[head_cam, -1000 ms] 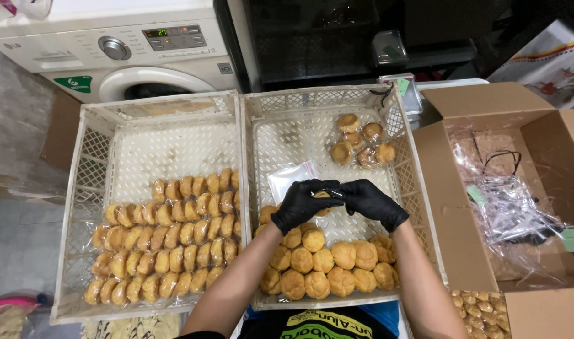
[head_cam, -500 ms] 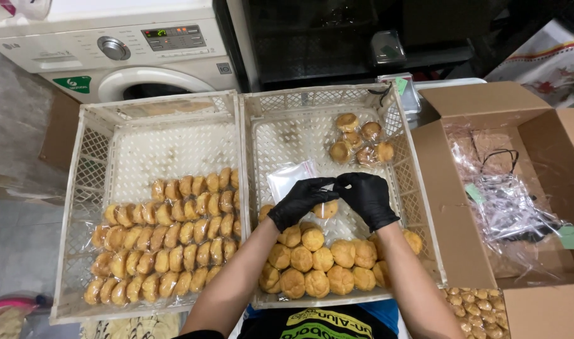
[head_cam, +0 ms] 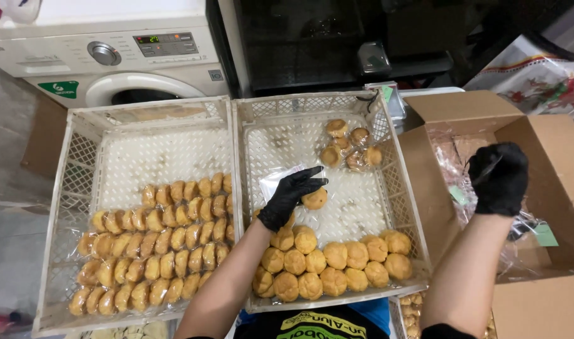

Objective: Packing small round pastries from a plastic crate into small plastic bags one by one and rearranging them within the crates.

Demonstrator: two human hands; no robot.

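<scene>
My left hand, in a black glove, grips a clear plastic bag with one round golden pastry in it, low over the right white plastic crate. Several loose round pastries fill that crate's near end. A filled bag of pastries lies at its far end. My right hand, also gloved, hovers with curled fingers over the open cardboard box, above clear plastic wrapping. Whether it holds anything is unclear.
The left white crate holds rows of oblong pastries. A white washing machine stands behind the crates, with a dark appliance beside it. More pastries show under the right crate's near corner.
My right hand has let go of the bag and swung right to the cardboard box. My left hand stays over the right crate with the bag and pastry.
</scene>
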